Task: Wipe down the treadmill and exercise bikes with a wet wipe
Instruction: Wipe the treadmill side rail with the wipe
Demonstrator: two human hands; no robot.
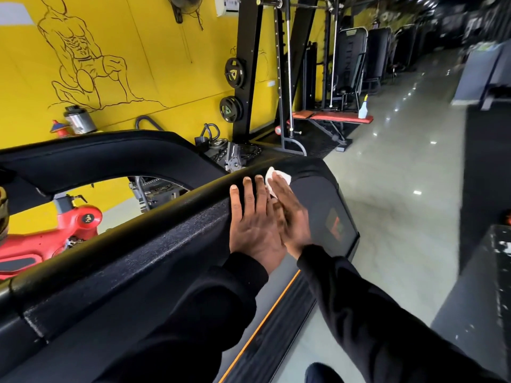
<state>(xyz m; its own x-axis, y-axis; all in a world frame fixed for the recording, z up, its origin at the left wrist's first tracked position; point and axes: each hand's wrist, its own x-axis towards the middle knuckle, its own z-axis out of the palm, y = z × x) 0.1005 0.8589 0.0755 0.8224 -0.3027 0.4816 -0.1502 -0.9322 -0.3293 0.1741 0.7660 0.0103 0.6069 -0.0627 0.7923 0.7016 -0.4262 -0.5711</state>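
Note:
The black treadmill (154, 244) fills the lower left, its rounded side rail running up toward the right. My left hand (253, 219) lies flat on the rail with straight fingers. Right beside it, my right hand (291, 214) presses a white wet wipe (279, 176) flat against the treadmill's black front cover; the wipe shows beyond the fingertips and is mostly hidden under the palm. The right hand is motion-blurred. A red exercise bike (55, 233) stands behind the treadmill at the left.
A yellow wall (138, 51) with a line drawing runs along the back. A black rack with weight plates (235, 73) stands ahead, a red bench (331, 117) with a spray bottle (363, 107) beyond. Glossy floor (401, 175) stretches right, past dark machines.

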